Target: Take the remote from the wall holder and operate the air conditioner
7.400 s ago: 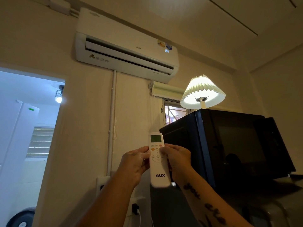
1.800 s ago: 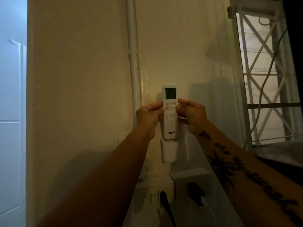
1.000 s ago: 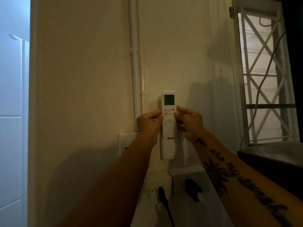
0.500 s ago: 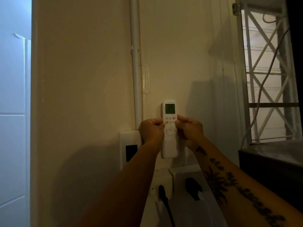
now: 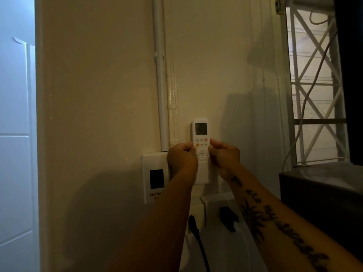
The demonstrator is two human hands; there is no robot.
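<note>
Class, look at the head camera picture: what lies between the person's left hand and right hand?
In the head view, the white remote stands upright between the left hand and right hand, its lower end in the wall holder.

We're indoors in what looks like a lived-in home, dim and warm-lit. A cream painted wall [image 5: 102,95] carries a white conduit pipe [image 5: 160,75] running down to a white wall plate [image 5: 155,179]. Below, a wall socket [image 5: 216,207] holds a black plug [image 5: 227,218]. On the right, a window with a white metal grille [image 5: 314,85] and a bead-chain blind cord [image 5: 278,95]. On the left, a doorway opens onto a white panelled door [image 5: 15,134].
</note>
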